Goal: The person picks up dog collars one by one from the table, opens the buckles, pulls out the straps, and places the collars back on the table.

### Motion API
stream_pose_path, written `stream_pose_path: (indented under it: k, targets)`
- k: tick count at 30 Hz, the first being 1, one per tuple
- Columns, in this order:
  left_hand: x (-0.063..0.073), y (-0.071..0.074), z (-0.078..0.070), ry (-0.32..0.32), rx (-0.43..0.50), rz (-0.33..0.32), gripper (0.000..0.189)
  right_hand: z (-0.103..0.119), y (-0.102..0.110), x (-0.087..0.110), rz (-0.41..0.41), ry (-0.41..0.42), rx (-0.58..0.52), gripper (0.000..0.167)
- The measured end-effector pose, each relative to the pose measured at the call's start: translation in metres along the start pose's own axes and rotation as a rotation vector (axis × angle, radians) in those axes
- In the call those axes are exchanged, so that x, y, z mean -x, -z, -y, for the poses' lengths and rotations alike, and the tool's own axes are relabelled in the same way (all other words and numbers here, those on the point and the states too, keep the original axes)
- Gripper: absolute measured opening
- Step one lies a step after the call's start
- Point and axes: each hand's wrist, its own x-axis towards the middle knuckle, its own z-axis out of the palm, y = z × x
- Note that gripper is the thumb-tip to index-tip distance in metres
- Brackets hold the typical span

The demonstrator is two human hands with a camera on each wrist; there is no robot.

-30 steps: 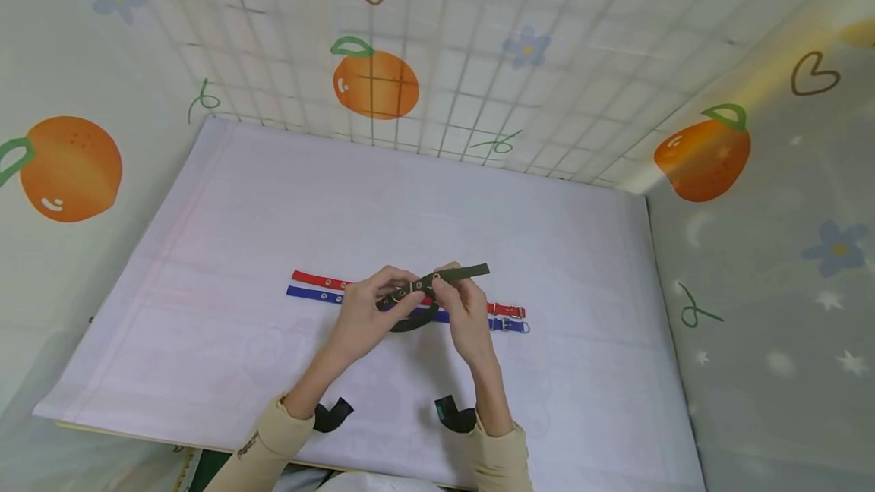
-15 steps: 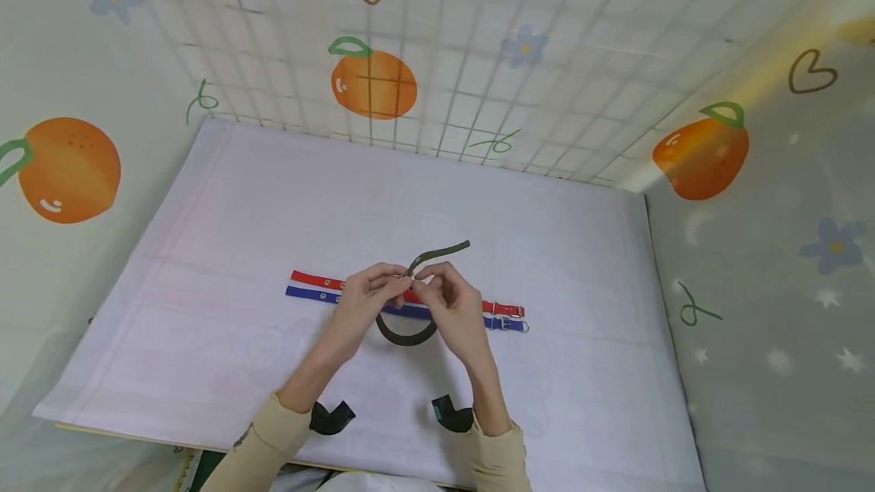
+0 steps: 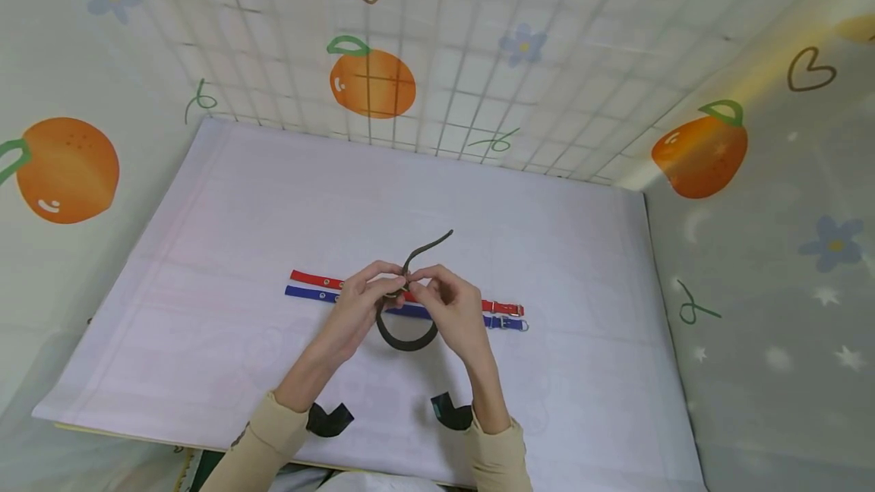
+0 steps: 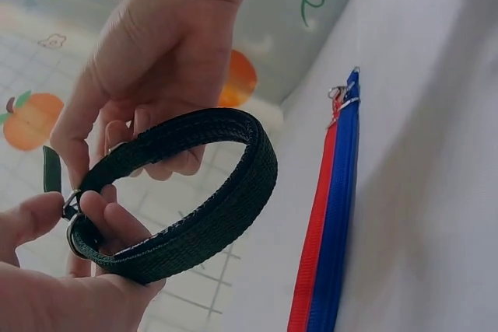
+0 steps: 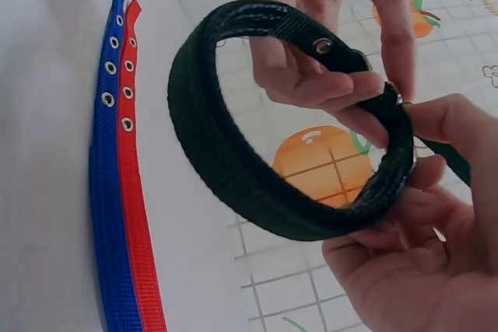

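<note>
A dark green collar [image 3: 408,346] is bent into a ring above the table, with its free end sticking up and away past the fingers. My left hand [image 3: 349,312] pinches it on the left of the buckle area. From the right, my right hand [image 3: 459,319] pinches the strap at the same spot. Metal buckle parts [image 4: 71,201] show between the fingertips in the left wrist view, and an eyelet [image 5: 322,46] shows on the strap in the right wrist view. Fingers partly hide the buckle.
Beneath the hands, a red collar [image 3: 502,308] and a blue collar [image 3: 305,293] lie side by side on the white-covered table [image 3: 581,264]. A wire grid [image 3: 472,108] behind a printed sheet stands along the back.
The green collar has gone from a strap held across both hands to a ring hanging toward me. Its free end now points up, more to the left, and both hands have drawn together at the buckle.
</note>
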Motion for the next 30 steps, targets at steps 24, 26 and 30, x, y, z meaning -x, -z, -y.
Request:
stream_pose_path:
  k: [24, 26, 30]
  targets:
    - [-0.0019, -0.0042, 0.0052, 0.004, 0.022, 0.04, 0.016, -0.0008, -0.0056, -0.0013, -0.067, 0.088, 0.104, 0.01]
    - [-0.0016, -0.0044, 0.0048, 0.004, 0.018, 0.039, 0.017, -0.0009, -0.0063, -0.0016, -0.066, 0.095, 0.125, 0.01]
    - [-0.0018, -0.0037, 0.0052, 0.004, 0.012, 0.037, 0.02, -0.0013, -0.0066, -0.0013, -0.068, 0.098, 0.154, 0.007]
